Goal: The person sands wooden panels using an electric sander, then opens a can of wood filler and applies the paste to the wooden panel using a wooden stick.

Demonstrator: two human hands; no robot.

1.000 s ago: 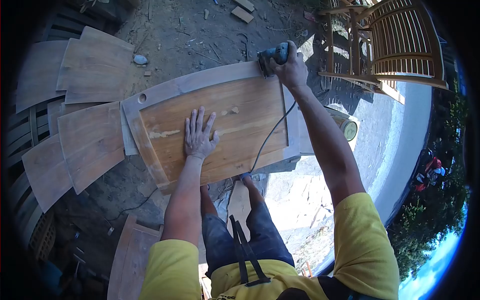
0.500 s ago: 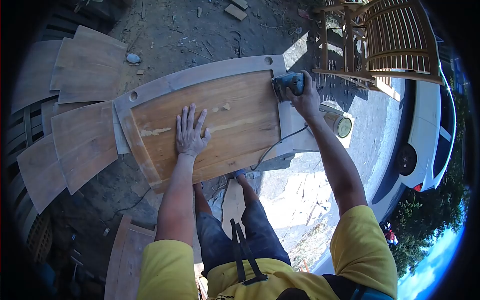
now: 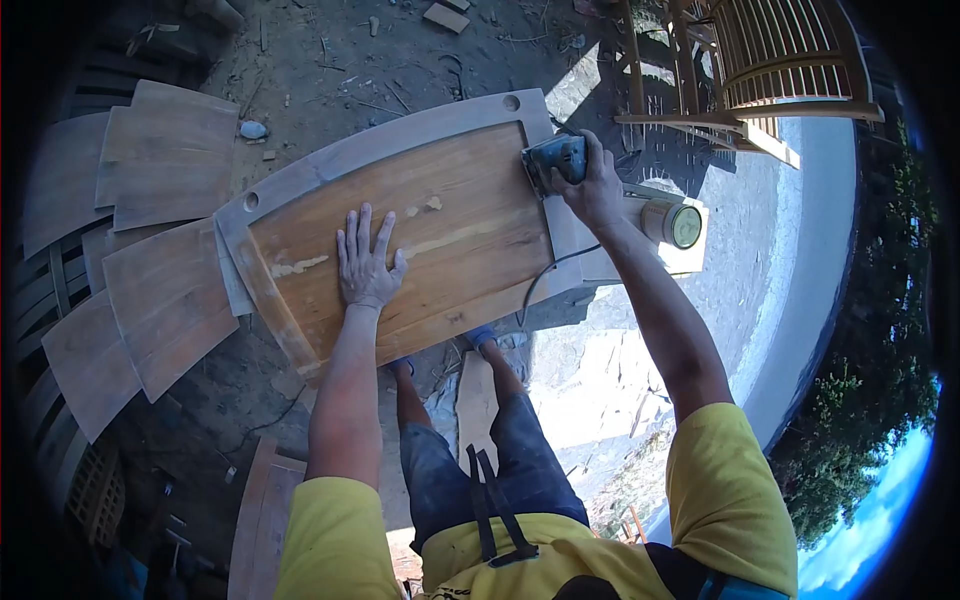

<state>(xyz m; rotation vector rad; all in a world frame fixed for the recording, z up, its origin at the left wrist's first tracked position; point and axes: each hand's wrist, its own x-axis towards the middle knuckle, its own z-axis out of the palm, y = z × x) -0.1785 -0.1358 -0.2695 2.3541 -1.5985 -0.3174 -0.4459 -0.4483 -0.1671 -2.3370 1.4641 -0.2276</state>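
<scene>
A framed wooden panel lies flat in front of me, its rim pale and its recessed middle brown with light patches. Fingers spread, my left hand rests flat on the left part of that middle. My right hand is wrapped round a blue power sander, which sits on the panel's right-hand rim near the far corner. A dark cord runs from beneath my right forearm across the near right edge. The sander's underside is hidden.
Several thin wooden boards are spread at the left. A round can stands on a pale surface right of the panel. Slatted wooden furniture is at the upper right. Another wooden piece lies near my left elbow.
My view has shifted slightly. The sander and my right hand sit a little farther toward the far right corner of the panel. The white car at the right is out of view.
</scene>
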